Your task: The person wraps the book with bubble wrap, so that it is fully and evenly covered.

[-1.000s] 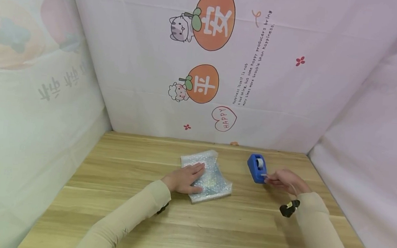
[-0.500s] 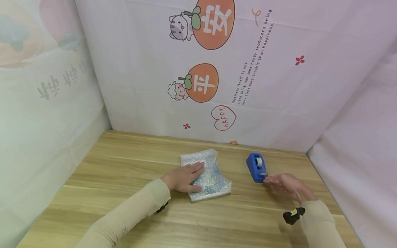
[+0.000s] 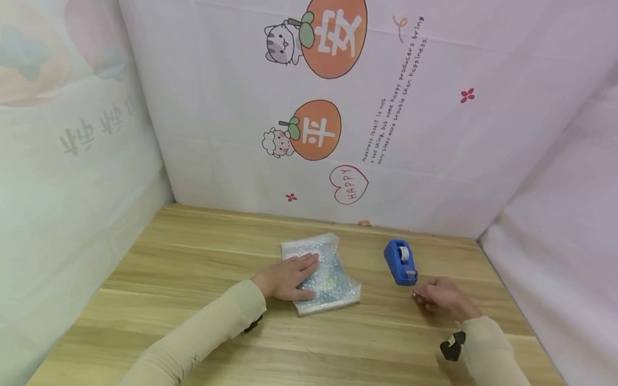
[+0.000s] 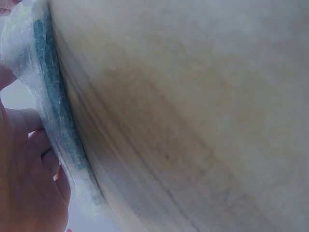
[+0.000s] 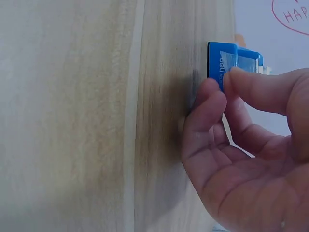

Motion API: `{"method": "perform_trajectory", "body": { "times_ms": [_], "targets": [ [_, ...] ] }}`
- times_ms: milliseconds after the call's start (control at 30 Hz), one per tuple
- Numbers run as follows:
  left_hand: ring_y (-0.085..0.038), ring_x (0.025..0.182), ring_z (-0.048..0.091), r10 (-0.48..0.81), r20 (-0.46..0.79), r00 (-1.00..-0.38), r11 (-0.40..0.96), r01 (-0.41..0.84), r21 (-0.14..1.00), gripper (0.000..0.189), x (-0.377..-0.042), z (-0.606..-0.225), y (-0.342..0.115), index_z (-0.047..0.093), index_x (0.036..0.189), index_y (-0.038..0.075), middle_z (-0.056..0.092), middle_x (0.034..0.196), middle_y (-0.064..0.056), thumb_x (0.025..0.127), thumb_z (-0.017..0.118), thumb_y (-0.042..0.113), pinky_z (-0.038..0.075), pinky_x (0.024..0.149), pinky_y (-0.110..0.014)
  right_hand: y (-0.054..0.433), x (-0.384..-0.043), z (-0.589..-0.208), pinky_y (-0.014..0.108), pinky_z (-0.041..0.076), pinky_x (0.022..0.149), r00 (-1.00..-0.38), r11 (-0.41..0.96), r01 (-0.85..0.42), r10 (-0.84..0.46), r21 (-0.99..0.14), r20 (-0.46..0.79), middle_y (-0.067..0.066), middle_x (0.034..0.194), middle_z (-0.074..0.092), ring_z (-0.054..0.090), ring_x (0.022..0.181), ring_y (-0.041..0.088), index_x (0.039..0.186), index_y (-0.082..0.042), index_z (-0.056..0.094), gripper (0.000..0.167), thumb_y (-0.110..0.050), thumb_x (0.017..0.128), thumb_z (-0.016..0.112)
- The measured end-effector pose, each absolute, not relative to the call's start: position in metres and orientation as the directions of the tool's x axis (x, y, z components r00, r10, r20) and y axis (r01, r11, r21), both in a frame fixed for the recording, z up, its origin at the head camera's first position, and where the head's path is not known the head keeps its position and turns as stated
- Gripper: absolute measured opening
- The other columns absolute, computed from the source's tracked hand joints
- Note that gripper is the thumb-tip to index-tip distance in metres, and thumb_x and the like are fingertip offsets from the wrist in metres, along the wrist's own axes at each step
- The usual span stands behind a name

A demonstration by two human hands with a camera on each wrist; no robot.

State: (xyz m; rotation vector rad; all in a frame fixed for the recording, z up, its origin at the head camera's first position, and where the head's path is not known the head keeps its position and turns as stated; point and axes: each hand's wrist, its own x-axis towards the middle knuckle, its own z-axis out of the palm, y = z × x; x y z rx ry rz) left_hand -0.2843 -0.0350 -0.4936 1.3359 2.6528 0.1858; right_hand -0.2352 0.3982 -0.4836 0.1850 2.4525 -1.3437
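A bubble-wrapped package [image 3: 331,280] lies flat on the wooden table, something bluish-green showing through its wrap. My left hand [image 3: 285,278] rests on its left side with fingers extended; in the left wrist view the edge of the package [image 4: 60,101] shows beside the palm. To the right stands a blue tape dispenser [image 3: 400,263] with a roll of clear tape [image 3: 404,253]. Just in front of it, my right hand [image 3: 444,296] pinches a short strip of clear tape [image 5: 229,60] between thumb and forefinger, seen best in the right wrist view.
The wooden table [image 3: 254,356] ends at a white printed cloth [image 3: 212,120] hung behind it. More pale cloth hangs along the left and right sides. Each wrist wears a small black camera, the right one [image 3: 452,345] plainly seen.
My right hand has drawn back from the front end of the dispenser toward me, with the tape strip in its fingers. My left hand and the package have stayed in place.
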Motion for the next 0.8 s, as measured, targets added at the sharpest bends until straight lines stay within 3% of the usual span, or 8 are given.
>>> {"method": "perform_trajectory", "body": {
  "times_ms": [200,333,400,467,800],
  "targets": [
    [-0.036,0.165,0.019,0.806,-0.087,-0.586,0.590,0.784,0.193,0.082,-0.286,-0.495,-0.035,0.021,0.167,-0.002,0.016,0.177,-0.021,0.109,0.046,0.051,0.024,0.134,-0.049,0.392,-0.234,-0.480,0.028,0.051,0.070,-0.964,0.691,0.204,0.019,-0.693,-0.265,0.007,0.083,0.070,0.059,0.080,0.019,0.095,0.005,0.077,0.026,-0.016,0.102,0.064],
    [-0.035,0.165,0.018,0.807,-0.091,-0.584,0.589,0.786,0.189,0.082,-0.285,-0.495,-0.035,0.021,0.167,-0.001,0.015,0.177,-0.020,0.110,0.046,0.052,0.024,0.134,-0.048,0.391,-0.235,-0.484,0.053,0.056,0.096,-0.985,0.770,0.151,0.065,-0.620,-0.160,0.025,0.118,0.075,0.066,0.110,0.041,0.092,-0.001,0.082,0.022,-0.020,0.097,0.073],
    [-0.035,0.165,0.018,0.807,-0.094,-0.583,0.590,0.787,0.183,0.082,-0.285,-0.494,-0.035,0.020,0.167,-0.001,0.015,0.177,-0.020,0.110,0.045,0.052,0.024,0.134,-0.048,0.390,-0.236,-0.487,0.066,0.048,0.109,-0.991,0.779,0.121,0.062,-0.615,-0.118,0.031,0.135,0.067,0.060,0.126,0.052,0.091,0.000,0.082,0.020,-0.018,0.095,0.075],
    [-0.035,0.165,0.019,0.806,-0.095,-0.584,0.591,0.787,0.180,0.082,-0.284,-0.494,-0.035,0.021,0.167,-0.001,0.015,0.177,-0.020,0.110,0.045,0.053,0.024,0.134,-0.048,0.390,-0.237,-0.489,0.071,0.041,0.115,-0.995,0.781,0.098,0.058,-0.617,-0.084,0.033,0.143,0.061,0.053,0.135,0.056,0.090,0.001,0.082,0.018,-0.016,0.094,0.077],
    [-0.035,0.165,0.020,0.803,-0.090,-0.590,0.596,0.783,0.179,0.082,-0.284,-0.493,-0.035,0.022,0.167,-0.001,0.017,0.177,-0.020,0.109,0.047,0.052,0.024,0.134,-0.048,0.386,-0.236,-0.494,0.062,0.055,0.102,-0.998,0.804,-0.010,0.033,-0.594,0.061,0.028,0.136,0.066,0.061,0.125,0.051,0.081,-0.001,0.081,0.011,-0.007,0.090,0.077]
  ]
}}
